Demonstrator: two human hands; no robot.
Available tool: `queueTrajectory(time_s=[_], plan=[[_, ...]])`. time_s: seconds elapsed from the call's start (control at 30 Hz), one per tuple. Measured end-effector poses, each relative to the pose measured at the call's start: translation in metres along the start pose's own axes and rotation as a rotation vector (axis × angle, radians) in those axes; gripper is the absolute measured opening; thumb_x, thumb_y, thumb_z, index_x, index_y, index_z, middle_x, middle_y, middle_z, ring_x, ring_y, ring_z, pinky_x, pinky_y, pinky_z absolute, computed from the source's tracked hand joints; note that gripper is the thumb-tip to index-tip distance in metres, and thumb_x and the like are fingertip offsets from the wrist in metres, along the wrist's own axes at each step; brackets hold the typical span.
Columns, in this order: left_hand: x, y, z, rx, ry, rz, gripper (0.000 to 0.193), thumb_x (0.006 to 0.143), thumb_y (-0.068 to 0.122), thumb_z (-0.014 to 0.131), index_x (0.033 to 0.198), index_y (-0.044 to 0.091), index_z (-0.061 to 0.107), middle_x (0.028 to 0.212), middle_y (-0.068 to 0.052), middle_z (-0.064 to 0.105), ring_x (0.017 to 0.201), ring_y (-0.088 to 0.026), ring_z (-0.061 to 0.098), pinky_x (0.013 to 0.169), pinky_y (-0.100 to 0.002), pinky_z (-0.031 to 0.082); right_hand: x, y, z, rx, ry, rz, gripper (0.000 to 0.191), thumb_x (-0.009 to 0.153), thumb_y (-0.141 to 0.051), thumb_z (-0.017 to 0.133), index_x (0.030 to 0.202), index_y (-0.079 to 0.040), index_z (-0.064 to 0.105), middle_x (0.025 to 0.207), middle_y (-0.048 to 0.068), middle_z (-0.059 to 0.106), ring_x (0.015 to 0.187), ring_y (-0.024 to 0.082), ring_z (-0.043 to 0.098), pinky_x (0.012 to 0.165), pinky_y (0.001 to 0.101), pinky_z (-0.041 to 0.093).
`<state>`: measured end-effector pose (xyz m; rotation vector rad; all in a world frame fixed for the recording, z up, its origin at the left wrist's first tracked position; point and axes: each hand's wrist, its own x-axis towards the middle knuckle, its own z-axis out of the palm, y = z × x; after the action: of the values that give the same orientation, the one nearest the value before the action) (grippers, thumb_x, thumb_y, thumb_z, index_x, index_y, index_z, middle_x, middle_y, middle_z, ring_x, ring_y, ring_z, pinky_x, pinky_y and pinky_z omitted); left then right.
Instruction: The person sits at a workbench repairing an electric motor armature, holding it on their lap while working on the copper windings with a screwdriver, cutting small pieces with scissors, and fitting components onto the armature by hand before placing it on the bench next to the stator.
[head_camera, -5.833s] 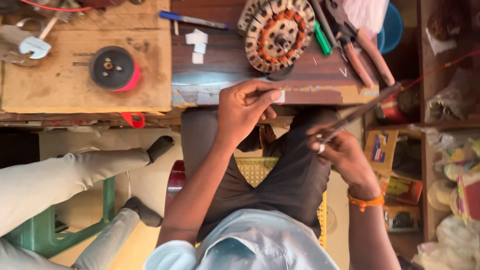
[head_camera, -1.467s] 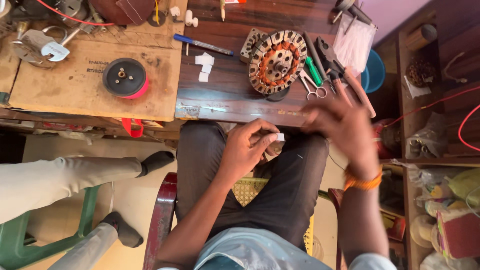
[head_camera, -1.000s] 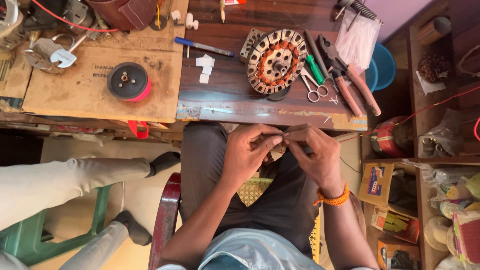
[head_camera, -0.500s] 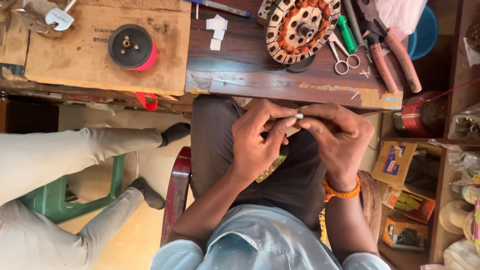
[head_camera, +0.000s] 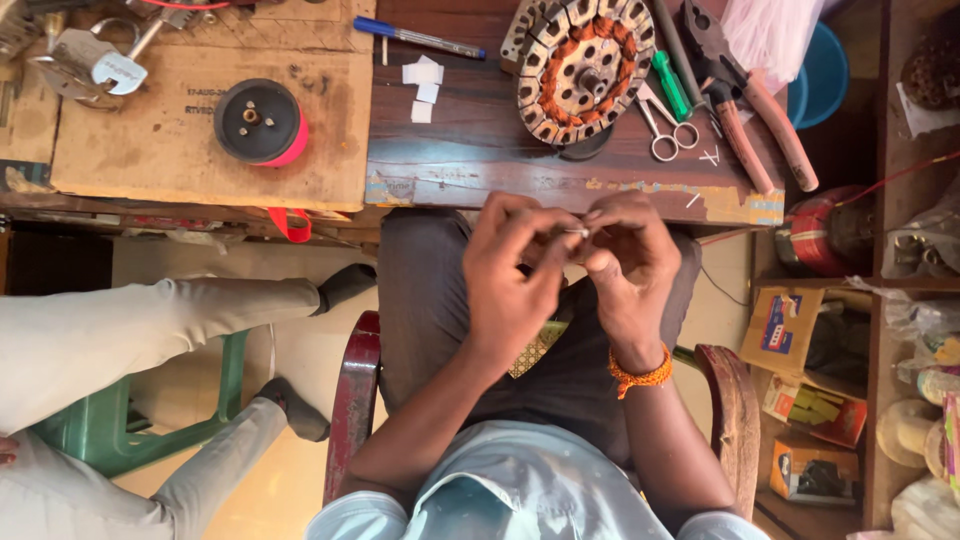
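Observation:
My left hand (head_camera: 515, 270) and my right hand (head_camera: 625, 265) meet over my lap, just below the workbench edge. Their fingertips pinch one small white piece (head_camera: 578, 231) between them; it is too small to tell what it is. An orange thread band circles my right wrist. On the dark wooden bench (head_camera: 470, 160) above my hands lies a round motor stator with copper windings (head_camera: 585, 65). Small scissors (head_camera: 662, 125) and red-handled pliers (head_camera: 750, 110) lie to its right.
A blue pen (head_camera: 420, 37) and white paper bits (head_camera: 424, 85) lie on the bench. A black and red spool (head_camera: 260, 122) sits on a cardboard sheet at left. Another person's legs (head_camera: 150, 330) and a green stool are at left. Shelves with boxes stand at right.
My right hand came down from the bench to join the left over my lap. The fingertips have closed tighter on the small white piece. The view shifted slightly.

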<state>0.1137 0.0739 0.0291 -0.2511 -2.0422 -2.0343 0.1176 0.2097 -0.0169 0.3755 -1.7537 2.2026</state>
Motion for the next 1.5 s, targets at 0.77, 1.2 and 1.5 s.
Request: queueTrajectory(time_s=[0.77,1.2,1.5], plan=[[-0.009,0.0,-0.066,-0.194,-0.314,-0.112,0.011,0.099,0.006,0.073,0.106,-0.001,0.072,0.102,-0.006,0.072,0.078,-0.008,0.069,0.056,-0.023,0.058,0.018,-0.054,0.023,-0.617,-0.259,-0.433,0.02,0.08,0.012,0.077,0.09,-0.002,0.065,0.092,0.013,0.072,0.08,0.022,0.072,0.07,0.0297,0.057],[-0.022,0.03,-0.057,-0.121,-0.13,-0.004,0.008,0.099,-0.001,0.068,0.101,-0.003,0.061,0.099,-0.009,0.065,0.083,-0.011,0.07,0.06,-0.025,0.061,0.007,-0.086,0.045,-0.564,-0.157,-0.13,0.017,0.086,0.014,0.071,0.099,0.002,0.069,0.102,0.015,0.075,0.09,0.02,0.076,0.075,0.0267,0.061],[-0.011,0.037,-0.054,0.281,-0.093,0.332,0.015,0.09,-0.001,0.077,0.099,0.004,0.066,0.091,-0.009,0.068,0.085,-0.025,0.066,0.072,-0.037,0.053,-0.008,-0.045,0.036,-0.434,-0.001,-0.033,0.013,0.094,0.005,0.074,0.101,0.002,0.063,0.099,0.009,0.071,0.088,0.013,0.069,0.079,0.0235,0.056]])
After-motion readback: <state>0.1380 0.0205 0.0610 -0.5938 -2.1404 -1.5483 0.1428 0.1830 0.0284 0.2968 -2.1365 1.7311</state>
